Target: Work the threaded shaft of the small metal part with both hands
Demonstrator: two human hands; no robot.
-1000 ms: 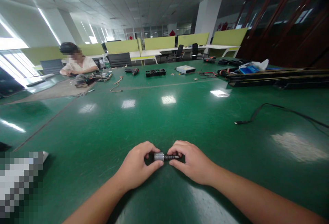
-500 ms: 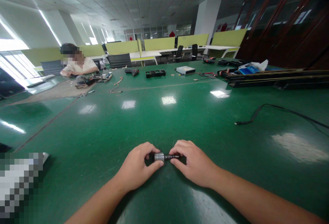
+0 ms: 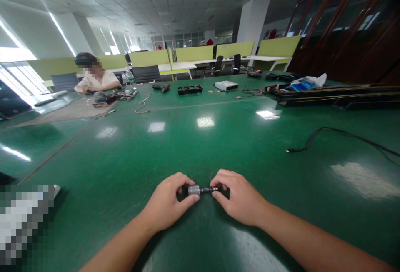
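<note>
In the head view, the left hand [image 3: 170, 200] gripped a silver cylinder [image 3: 194, 190] toward the near edge of the table [image 3: 193, 151]; the right hand [image 3: 240, 199] pinched the end of its dark shaft [image 3: 205, 190], while a black cable [image 3: 310, 139] ran in from the right edge

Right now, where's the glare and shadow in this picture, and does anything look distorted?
Head view: white glare patches on the glossy green tabletop; head view: dark shadow beneath the bare right hand; head view: washed-out bright window at left; head view: tall red-brown wooden cabinet leans, probably lens distortion.
</note>
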